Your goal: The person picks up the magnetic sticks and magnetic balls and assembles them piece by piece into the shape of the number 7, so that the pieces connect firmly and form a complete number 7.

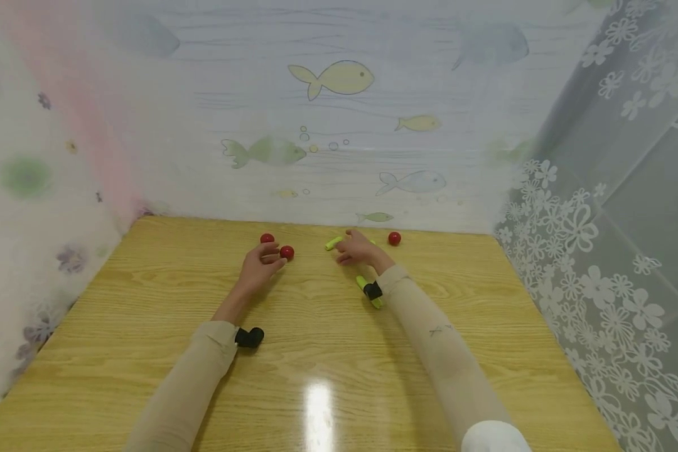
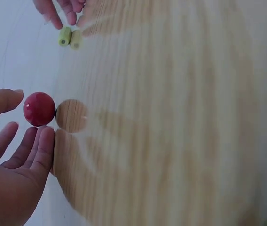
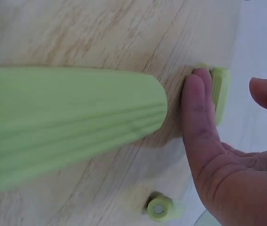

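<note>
The far side is bounded by a pale fish-printed cloth point(image 1: 339, 210), and in front of it a wooden tabletop point(image 1: 294, 358) is spread. The right side is flanked by a white-flowered lace curtain point(image 1: 593, 276). Both forearms are covered by beige sleeves point(image 1: 443, 345). The left hand point(image 1: 255, 269) is held low at the far left part of the tabletop, its fingers loosely bent and released, with the thumb parted from them. The right hand point(image 1: 361, 249) is held farther right, its fingers extended and released, the thumb spread away. A small black camera point(image 1: 251, 337) is worn on the left wrist, another on the right. A long green piece point(image 3: 67, 117), grooved along its side, is seen lying beneath the right wrist. A short green piece point(image 1: 333, 243) is placed just beyond the right fingertips; whether it is touched cannot be told. Another short green piece point(image 3: 159, 209) is partly hidden behind that hand in the head view. A near red ball point(image 1: 286, 253) is framed between the left thumb and fingertips. A second red ball point(image 1: 267, 238) is located behind the left fingers, and a third red ball point(image 1: 394, 238) is set apart, to the right of the right hand.
</note>
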{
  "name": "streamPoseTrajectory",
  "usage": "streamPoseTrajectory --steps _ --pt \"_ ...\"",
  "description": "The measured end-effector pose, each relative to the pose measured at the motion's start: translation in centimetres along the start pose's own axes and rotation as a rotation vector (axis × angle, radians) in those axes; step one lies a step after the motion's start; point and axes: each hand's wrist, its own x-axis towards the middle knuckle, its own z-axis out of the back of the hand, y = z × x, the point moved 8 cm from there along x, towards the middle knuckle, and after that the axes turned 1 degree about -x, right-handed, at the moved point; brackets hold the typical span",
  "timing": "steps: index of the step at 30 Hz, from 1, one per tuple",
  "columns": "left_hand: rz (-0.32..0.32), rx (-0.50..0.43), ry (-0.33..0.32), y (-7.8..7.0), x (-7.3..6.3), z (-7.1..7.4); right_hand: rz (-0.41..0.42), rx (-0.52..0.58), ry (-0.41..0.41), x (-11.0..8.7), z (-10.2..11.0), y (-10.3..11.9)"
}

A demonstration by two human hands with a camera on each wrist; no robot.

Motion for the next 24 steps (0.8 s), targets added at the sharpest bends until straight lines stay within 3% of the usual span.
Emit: streamPoseTrajectory --steps 5,9,17,24 --pt "0.01 0.012 -0.023 0.7 0.6 -0.1 0.048 -0.156 -0.019 0.4 -0.1 0.4" --pt "0.006 0.035 -0.036 0.6 0.7 -0.1 0.064 -0.208 -0.017 0.8 -0.2 0.3" --pt "0.006 0.056 -0.056 0.6 1.1 -0.3 0.075 -0.21 -0.038 1.4 -0.1 -0.2" --pt "-0.089 0.078 -0.073 -0.3 1.1 -0.3 0.085 -0.141 -0.076 2.0 0.0 -0.4"
